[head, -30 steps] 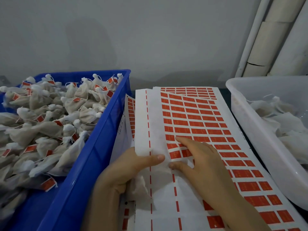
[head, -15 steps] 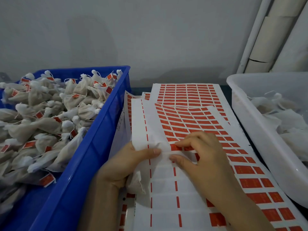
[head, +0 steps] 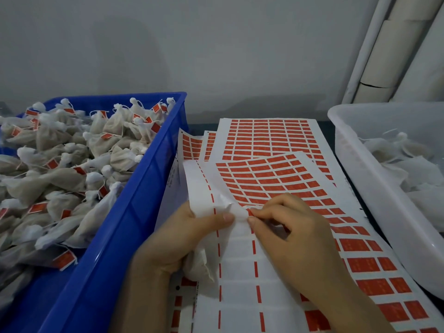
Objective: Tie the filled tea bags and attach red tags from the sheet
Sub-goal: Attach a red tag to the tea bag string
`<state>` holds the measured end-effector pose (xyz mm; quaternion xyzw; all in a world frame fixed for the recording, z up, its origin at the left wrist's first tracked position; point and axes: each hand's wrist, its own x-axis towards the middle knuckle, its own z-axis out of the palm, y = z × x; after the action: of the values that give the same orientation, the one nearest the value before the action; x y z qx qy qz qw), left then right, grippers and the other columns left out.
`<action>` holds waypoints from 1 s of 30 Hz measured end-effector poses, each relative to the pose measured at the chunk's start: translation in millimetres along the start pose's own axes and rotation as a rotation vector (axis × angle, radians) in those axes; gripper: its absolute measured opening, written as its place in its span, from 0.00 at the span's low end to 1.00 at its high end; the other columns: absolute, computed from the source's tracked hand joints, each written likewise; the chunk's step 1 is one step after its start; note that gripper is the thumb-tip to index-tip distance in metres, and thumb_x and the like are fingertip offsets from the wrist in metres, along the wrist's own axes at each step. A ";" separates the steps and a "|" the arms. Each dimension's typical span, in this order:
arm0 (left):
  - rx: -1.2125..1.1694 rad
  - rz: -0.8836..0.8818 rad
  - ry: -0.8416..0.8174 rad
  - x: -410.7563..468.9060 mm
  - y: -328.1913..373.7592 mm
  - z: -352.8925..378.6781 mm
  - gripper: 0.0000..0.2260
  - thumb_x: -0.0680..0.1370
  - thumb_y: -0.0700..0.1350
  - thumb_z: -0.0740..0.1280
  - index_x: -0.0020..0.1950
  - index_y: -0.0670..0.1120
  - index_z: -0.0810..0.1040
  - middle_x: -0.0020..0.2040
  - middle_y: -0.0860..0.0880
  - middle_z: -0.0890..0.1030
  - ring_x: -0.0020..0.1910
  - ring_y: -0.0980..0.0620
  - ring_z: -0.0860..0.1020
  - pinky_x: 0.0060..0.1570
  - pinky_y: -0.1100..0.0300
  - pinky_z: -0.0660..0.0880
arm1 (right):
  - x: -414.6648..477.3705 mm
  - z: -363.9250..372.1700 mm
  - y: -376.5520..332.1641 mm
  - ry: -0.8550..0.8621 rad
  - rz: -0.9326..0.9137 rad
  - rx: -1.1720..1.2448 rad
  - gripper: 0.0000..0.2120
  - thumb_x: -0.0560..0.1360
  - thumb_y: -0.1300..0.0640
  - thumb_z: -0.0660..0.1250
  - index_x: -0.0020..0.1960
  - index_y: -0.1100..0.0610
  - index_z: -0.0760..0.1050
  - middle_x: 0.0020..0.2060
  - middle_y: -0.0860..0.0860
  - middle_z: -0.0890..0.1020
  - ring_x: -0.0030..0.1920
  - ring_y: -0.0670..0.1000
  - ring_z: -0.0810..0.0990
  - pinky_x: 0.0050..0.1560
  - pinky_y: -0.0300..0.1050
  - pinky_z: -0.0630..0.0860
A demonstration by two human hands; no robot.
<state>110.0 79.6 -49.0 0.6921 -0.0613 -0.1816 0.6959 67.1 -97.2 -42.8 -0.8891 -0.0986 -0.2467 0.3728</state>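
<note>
Two bare hands work at a sheet of red tags point(head: 269, 179) spread across the centre of the frame. The right hand point(head: 292, 227), entering from the lower right, pinches the corner of a single red tag point(head: 250, 212) between thumb and forefinger at the peeled edge of the sheet, its other fingers curled above. The left hand point(head: 182, 236), coming up from the bottom centre, grasps a filled tea bag point(head: 198, 265) in its palm, the bag's pale body bulging below the hand, while its thumb presses the lifted white backing at the sheet's left edge just beside the right fingertips. The lower left part of the sheet is bare white with dashed red lines; rows of red tags fill its upper and right parts. More tag sheets point(head: 266, 133) lie beneath it, toward the upper centre.

At the left of the frame a blue crate point(head: 134, 207) is heaped with finished tea bags point(head: 72, 164), their necks tied and small red tags hanging on strings. At the right edge a white tub point(head: 374, 188) holds loose pale bags point(head: 408, 169); whether these are tied cannot be told. A grey wall fills the top, with pale pipes point(head: 389, 56) in the upper right corner.
</note>
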 end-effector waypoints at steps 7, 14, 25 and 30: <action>0.012 0.000 0.012 -1.7 2.4 2.0 0.23 0.64 0.52 0.72 0.58 0.60 0.73 0.49 0.59 0.83 0.48 0.58 0.82 0.40 0.62 0.80 | 3.0 0.1 1.5 0.002 0.020 -0.002 0.06 0.70 0.52 0.69 0.41 0.54 0.81 0.37 0.39 0.74 0.36 0.40 0.75 0.36 0.23 0.70; 0.029 -0.014 0.040 -2.9 5.0 5.1 0.24 0.64 0.52 0.72 0.59 0.58 0.73 0.48 0.59 0.83 0.47 0.59 0.82 0.38 0.64 0.80 | 3.6 1.2 -0.6 -0.029 0.025 0.004 0.07 0.69 0.50 0.68 0.40 0.53 0.79 0.37 0.38 0.74 0.37 0.39 0.74 0.39 0.23 0.68; 0.028 -0.070 0.069 -2.8 7.6 5.5 0.22 0.63 0.52 0.73 0.56 0.59 0.73 0.44 0.61 0.83 0.43 0.62 0.82 0.31 0.68 0.76 | 3.6 7.8 2.5 0.036 0.095 0.036 0.06 0.71 0.52 0.69 0.38 0.45 0.72 0.33 0.32 0.70 0.37 0.36 0.74 0.43 0.17 0.65; 0.064 -0.237 0.237 -3.1 13.6 3.7 0.20 0.62 0.65 0.65 0.49 0.56 0.74 0.43 0.54 0.82 0.38 0.52 0.82 0.28 0.64 0.75 | 5.3 8.0 9.7 0.068 0.229 0.078 0.10 0.74 0.51 0.65 0.36 0.41 0.67 0.35 0.33 0.72 0.36 0.37 0.73 0.36 0.17 0.65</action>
<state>108.2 76.8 -34.9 0.7328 0.0976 -0.1774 0.6496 78.0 -98.4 -50.9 -0.8705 0.0066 -0.2284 0.4359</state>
